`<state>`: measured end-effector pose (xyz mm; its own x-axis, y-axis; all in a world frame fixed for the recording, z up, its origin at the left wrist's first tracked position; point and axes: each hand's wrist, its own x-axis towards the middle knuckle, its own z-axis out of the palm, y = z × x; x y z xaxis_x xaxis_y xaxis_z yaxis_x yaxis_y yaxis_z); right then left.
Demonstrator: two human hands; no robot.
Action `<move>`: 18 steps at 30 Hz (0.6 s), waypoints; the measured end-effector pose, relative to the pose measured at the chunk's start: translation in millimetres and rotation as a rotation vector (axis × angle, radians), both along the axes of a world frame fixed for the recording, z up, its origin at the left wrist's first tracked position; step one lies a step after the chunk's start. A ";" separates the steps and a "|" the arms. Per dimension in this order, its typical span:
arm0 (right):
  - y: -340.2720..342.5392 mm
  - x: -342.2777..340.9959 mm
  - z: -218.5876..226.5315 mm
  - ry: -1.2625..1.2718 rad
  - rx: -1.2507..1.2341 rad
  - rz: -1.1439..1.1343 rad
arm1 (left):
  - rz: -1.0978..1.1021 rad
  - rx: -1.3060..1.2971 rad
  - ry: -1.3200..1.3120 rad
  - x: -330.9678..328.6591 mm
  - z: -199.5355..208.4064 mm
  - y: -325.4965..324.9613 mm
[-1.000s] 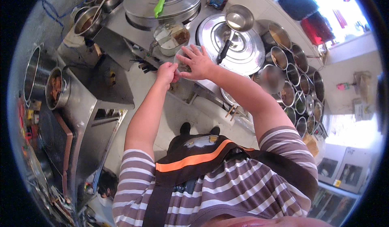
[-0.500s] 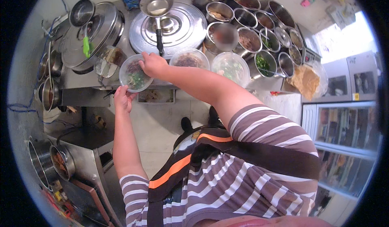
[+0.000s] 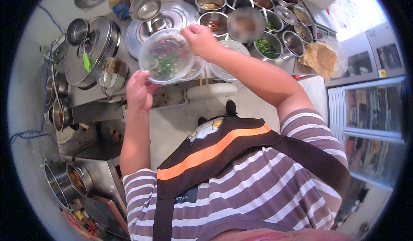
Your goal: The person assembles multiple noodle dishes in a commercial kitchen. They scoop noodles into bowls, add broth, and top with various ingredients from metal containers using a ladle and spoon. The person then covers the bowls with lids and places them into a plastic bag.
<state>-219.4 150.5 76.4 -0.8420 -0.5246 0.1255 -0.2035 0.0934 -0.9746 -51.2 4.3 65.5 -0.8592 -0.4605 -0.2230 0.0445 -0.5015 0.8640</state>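
Observation:
Both my hands grip a clear round plastic bowl [image 3: 168,64], lifted above the counter's front edge. Chopped green herbs and brown shreds show in it. My left hand [image 3: 140,88] pinches its lower left rim, thumb on top. At its upper right rim, the fingers of my right hand [image 3: 200,40] are closed. A second clear bowl [image 3: 198,69] sits behind it, mostly covered. My right forearm crosses over a third clear bowl [image 3: 235,47]. Whether the raised bowl has a lid, I cannot tell.
Several steel pots of ingredients, one with chopped greens [image 3: 265,47], crowd the right of the counter. A ladle [image 3: 145,7] lies on a large pot lid [image 3: 180,10]. At left are another lidded pot [image 3: 97,38] and a green-handled strainer [image 3: 77,31]. Brown paper [image 3: 318,58] lies far right.
My two hands have raised the bowl off the counter and brought it closer and to the right. My view has shifted too.

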 end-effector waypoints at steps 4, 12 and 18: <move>70.7 -16.6 10.8 -0.194 -0.013 -0.118 | -0.171 0.076 0.006 -42.3 -3.0 50.0; 158.1 -46.8 -30.3 -0.320 0.025 -0.224 | -0.318 0.075 -0.112 -101.5 -35.9 115.4; 161.1 -47.6 -69.9 0.077 0.104 -0.300 | -0.348 0.010 -0.131 -96.8 -55.0 125.4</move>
<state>-267.0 311.5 6.5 -0.9513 -0.2674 0.1534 -0.2242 0.2584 -0.9397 -148.0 129.7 10.5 -0.9278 -0.1427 -0.3447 -0.2414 -0.4750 0.8462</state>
